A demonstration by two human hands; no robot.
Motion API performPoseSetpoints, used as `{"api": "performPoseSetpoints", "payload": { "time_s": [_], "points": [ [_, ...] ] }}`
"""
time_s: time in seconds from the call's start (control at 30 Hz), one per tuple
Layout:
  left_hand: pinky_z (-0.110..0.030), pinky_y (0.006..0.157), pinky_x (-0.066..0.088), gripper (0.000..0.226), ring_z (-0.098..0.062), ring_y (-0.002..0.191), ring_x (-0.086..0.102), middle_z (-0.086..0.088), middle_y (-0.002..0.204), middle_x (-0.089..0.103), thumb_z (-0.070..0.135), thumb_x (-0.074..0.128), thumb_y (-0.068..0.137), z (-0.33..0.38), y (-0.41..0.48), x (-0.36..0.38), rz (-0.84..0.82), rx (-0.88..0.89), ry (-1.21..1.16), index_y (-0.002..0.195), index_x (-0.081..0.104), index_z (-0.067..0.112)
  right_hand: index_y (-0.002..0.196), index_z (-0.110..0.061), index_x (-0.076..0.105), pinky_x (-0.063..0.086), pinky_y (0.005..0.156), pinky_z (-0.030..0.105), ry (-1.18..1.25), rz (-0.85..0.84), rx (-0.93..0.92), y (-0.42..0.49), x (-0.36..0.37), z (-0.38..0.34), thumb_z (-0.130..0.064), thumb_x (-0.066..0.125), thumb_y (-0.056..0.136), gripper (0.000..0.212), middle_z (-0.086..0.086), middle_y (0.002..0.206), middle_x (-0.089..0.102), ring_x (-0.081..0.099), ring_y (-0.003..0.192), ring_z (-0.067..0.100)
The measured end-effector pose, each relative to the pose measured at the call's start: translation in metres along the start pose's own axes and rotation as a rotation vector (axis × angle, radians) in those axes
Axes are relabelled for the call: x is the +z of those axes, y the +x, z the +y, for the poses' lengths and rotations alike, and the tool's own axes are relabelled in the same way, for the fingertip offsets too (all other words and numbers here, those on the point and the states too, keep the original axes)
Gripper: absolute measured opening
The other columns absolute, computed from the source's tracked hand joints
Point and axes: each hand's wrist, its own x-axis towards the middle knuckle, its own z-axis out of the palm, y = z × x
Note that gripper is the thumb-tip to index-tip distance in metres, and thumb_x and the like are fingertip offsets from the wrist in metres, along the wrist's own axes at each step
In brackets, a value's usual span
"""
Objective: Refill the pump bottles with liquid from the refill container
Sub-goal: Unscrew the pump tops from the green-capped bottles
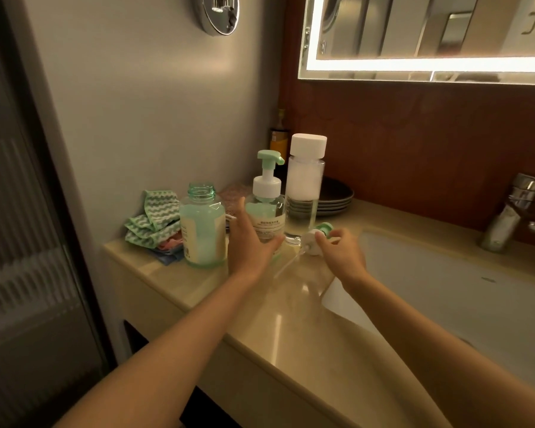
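An uncapped clear green bottle [203, 225] with pale liquid stands on the counter at the left. Beside it stands a pump bottle [267, 208] with its green and white pump head on. Behind that rises a tall clear refill container [305, 186] with a white cap. My left hand [249, 242] reaches with straight fingers between the two bottles, its thumb near the pump bottle's base. My right hand [342, 251] pinches a loose pump head [317, 237] with its dip tube trailing toward the counter.
Folded green and white cloths [153, 222] lie at the counter's [291, 319] left end. Dark stacked plates [335, 197] sit behind the refill container. A white sink basin [445, 288] and a chrome tap [513, 211] are to the right. A lit mirror [430, 35] hangs above.
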Motion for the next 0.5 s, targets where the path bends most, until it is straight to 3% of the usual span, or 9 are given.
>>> {"api": "performPoseSetpoints", "payload": {
  "time_s": [0.2, 0.3, 0.4, 0.5],
  "points": [
    [-0.035, 0.091, 0.046, 0.094, -0.016, 0.115, 0.048, 0.001, 0.130, 0.043, 0.035, 0.081, 0.064, 0.008, -0.034, -0.035, -0.045, 0.071, 0.029, 0.138, 0.023, 0.028, 0.121, -0.011, 0.050, 0.046, 0.093, 0.046, -0.013, 0.063, -0.016, -0.016, -0.007, -0.008, -0.045, 0.045, 0.092, 0.046, 0.010, 0.118, 0.057, 0.051, 0.109, 0.027],
    [-0.029, 0.090, 0.045, 0.093, -0.014, 0.114, 0.050, 0.002, 0.129, 0.049, 0.036, 0.081, 0.063, 0.013, -0.052, -0.051, -0.051, 0.092, 0.027, 0.137, 0.025, 0.029, 0.118, -0.011, 0.053, 0.046, 0.092, 0.043, 0.077, 0.108, -0.198, -0.034, -0.012, -0.026, -0.045, 0.042, 0.093, 0.044, 0.008, 0.114, 0.059, 0.053, 0.106, 0.022],
    [-0.035, 0.089, 0.048, 0.096, -0.014, 0.111, 0.053, 0.002, 0.126, 0.052, 0.040, 0.081, 0.063, 0.016, -0.064, -0.061, -0.067, 0.069, 0.031, 0.139, 0.025, 0.029, 0.115, -0.014, 0.056, 0.049, 0.083, 0.029, 0.205, -0.034, -0.418, -0.057, -0.013, -0.053, -0.045, 0.047, 0.090, 0.041, 0.002, 0.108, 0.060, 0.056, 0.100, 0.016],
    [-0.032, 0.084, 0.049, 0.095, -0.014, 0.108, 0.055, 0.004, 0.122, 0.054, 0.040, 0.081, 0.062, 0.020, -0.075, -0.067, -0.055, 0.070, 0.063, 0.139, 0.025, 0.029, 0.118, -0.020, 0.054, 0.046, 0.075, 0.018, 0.234, -0.179, -0.500, -0.077, -0.010, -0.075, -0.053, 0.053, 0.081, 0.049, -0.006, 0.104, 0.059, 0.056, 0.095, 0.007]
  ]
}}
